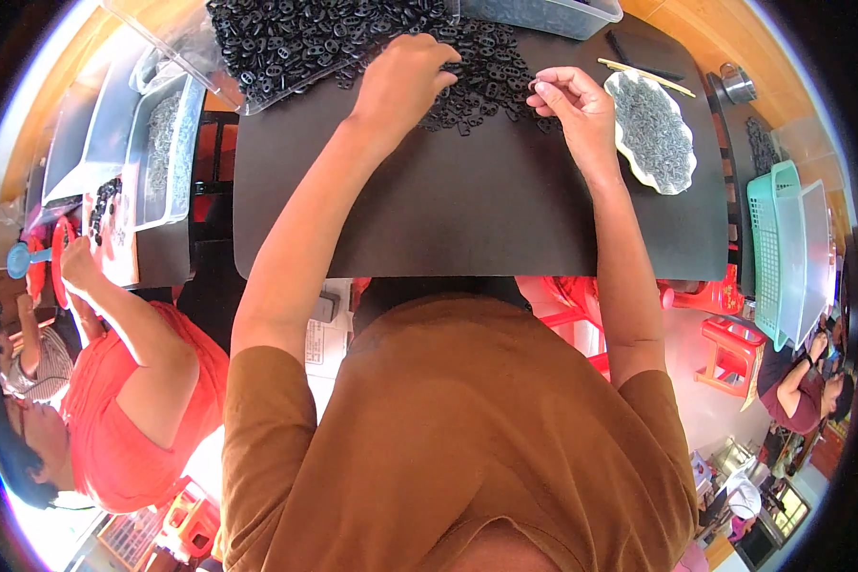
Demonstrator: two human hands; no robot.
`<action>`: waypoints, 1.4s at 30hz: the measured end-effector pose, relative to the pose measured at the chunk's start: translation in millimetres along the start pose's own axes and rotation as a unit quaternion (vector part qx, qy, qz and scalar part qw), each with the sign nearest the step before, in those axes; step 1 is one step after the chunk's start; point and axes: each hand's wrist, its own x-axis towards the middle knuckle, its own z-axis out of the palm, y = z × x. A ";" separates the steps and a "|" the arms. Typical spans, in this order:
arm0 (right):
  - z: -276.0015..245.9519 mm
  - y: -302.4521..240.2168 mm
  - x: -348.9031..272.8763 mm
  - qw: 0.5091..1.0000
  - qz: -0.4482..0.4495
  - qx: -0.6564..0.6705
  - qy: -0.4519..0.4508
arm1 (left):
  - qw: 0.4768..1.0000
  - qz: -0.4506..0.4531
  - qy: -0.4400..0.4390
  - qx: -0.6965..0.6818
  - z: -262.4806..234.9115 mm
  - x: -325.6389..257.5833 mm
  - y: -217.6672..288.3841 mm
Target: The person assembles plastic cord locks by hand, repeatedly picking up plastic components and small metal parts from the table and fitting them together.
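Observation:
My left hand (pixel 402 84) hovers at the near edge of a heap of small black plastic pieces with holes (pixel 491 76), its thumb and forefinger apart and nothing visible between them. To the right of the heap, my right hand (pixel 582 110) is closed in a pinch. A small dark piece (pixel 533 86) shows at its fingertips, too small to make out fully. Just right of that hand stands a white scalloped dish (pixel 688 170) full of tiny grey parts. Both forearms reach across the dark brown table (pixel 429 205).
A clear bin (pixel 248 103) of black pieces tips onto the table's far left; another clear tub (pixel 591 21) stands at the far edge. Pale sticks (pixel 648 78) lie beyond the dish. A green basket (pixel 777 253) is at right. A person in red (pixel 143 400) works at left.

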 end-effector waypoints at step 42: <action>23.4 -10.1 -8.1 0.994 0.022 0.078 -0.070 | 0.716 -0.316 -0.036 -0.621 4.1 -7.6 13.2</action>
